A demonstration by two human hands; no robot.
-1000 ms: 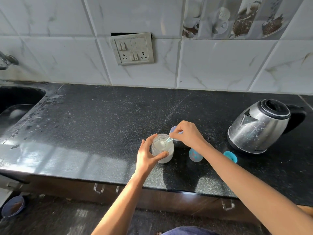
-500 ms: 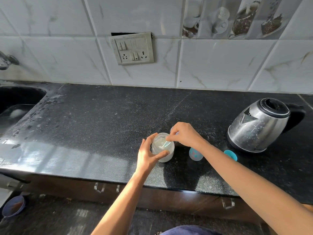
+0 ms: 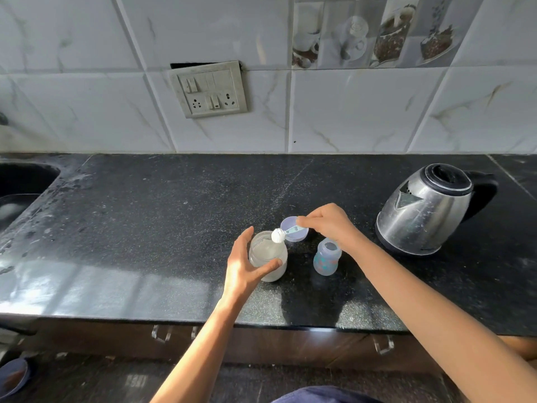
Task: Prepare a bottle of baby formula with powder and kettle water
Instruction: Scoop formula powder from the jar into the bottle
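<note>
Head view:
Counter (image 3: pixel 145 228): black and speckled, with a white tiled wall behind it.
Jar (image 3: pixel 268 258): it is placed upright on the counter, near the front edge; it is open and white powder is seen inside.
Left hand (image 3: pixel 244 266): it is curled around the left side of the jar, with the thumb in front; the jar is gripped.
Right hand (image 3: pixel 328 222): it is closed on the handle of a scoop (image 3: pixel 286 230), pinched by the fingertips.
Scoop: it is held over the far rim of the jar, heaped with white powder.
Lid (image 3: pixel 294 229): pale purple, it is laid on the counter just behind the jar, under the scoop handle.
Bottle (image 3: pixel 327 257): small and clear, it is placed upright just right of the jar, under the right wrist; it is open at the top.
Kettle (image 3: pixel 427 209): steel with a black handle, it is placed well to the right.
</note>
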